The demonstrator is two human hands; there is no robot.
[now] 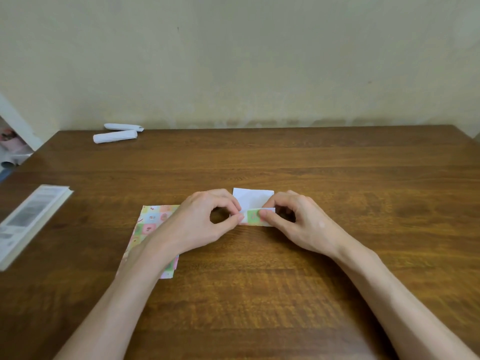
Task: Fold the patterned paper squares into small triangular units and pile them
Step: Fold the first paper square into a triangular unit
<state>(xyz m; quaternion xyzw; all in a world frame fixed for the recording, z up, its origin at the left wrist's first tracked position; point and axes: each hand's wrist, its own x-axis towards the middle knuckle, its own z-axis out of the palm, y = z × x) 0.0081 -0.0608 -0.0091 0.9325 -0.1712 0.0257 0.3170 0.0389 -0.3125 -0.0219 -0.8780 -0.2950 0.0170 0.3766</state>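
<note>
Nearest, both bare forearms reach forward over a wooden table (259, 302). The left wrist lies across a stack of patterned sheets (152, 220), pastel checks with small pictures, and hides the stack's right part; the stack's corners show on the outer side of the left hand and under the forearm. The left hand (200, 220) and right hand (298, 223) nearly meet at the fingertips, fingers curled. Each pinches the near edge of one paper square (253, 200) between thumb and forefinger. That square lies between the two hands, white side up, its near edge turned over into a narrow strip showing green and pink pattern; its far half sticks out beyond the fingertips. Well out to the left of the left hand rests a white book (31, 222) with grey print on its cover, too blurred to read. Far beyond the left hand, by the table's back edge, two white paper rolls (115, 137) lie side by side before a plain wall (259, 61)
</note>
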